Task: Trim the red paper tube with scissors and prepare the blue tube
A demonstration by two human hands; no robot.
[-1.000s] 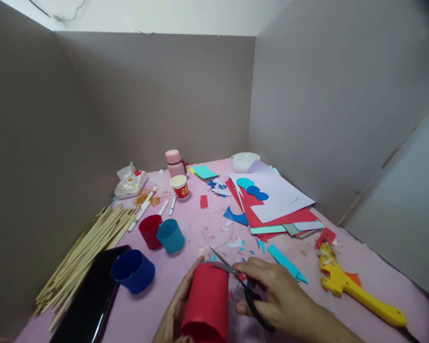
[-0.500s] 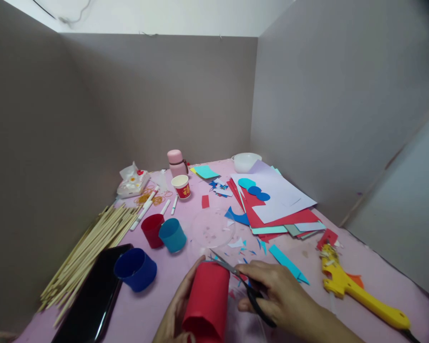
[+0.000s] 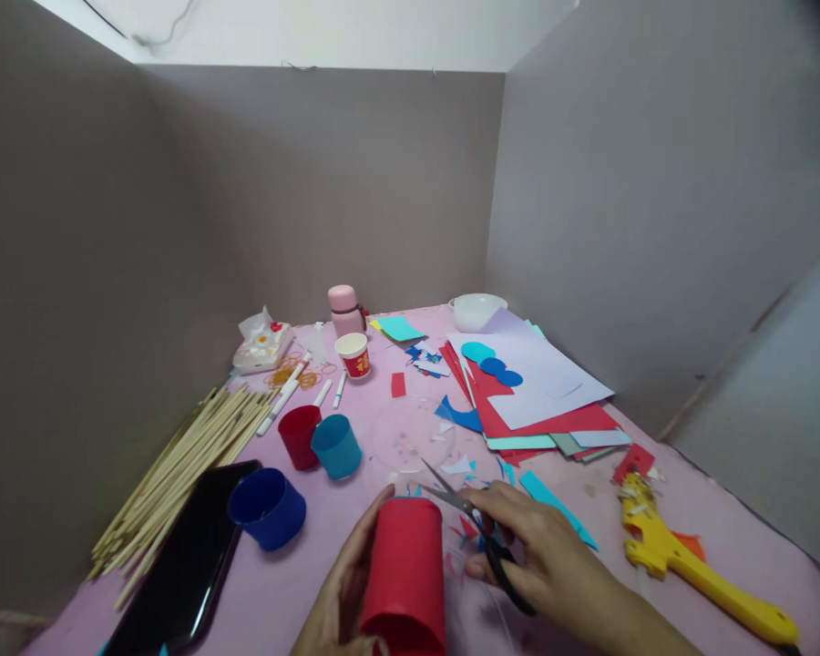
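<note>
A red paper-covered tube (image 3: 408, 569) lies tilted in my left hand (image 3: 345, 583), whose fingers wrap its left side and lower end. My right hand (image 3: 537, 547) grips black-handled scissors (image 3: 461, 501) with the blades parted. The blade tips are just beyond the tube's far rim, apart from it. Small blue, red and white paper scraps (image 3: 468, 528) lie beneath the scissors. To the left of the tube stand a dark blue ring-like cup (image 3: 268, 510), a teal one (image 3: 337, 446) and a red one (image 3: 299, 437).
A black phone (image 3: 184, 556) and a pile of wooden sticks (image 3: 184, 474) lie at left. Paper sheets (image 3: 553, 374) are stacked at right, near a yellow glue gun (image 3: 690, 565). Farther back are a paper cup (image 3: 353, 355), a pink flask (image 3: 345, 312) and a white bowl (image 3: 478, 312).
The scissors have moved off the tube's far rim, and their blades are wider apart. The tube has turned slightly in my left hand. The whole view has shifted a little.
</note>
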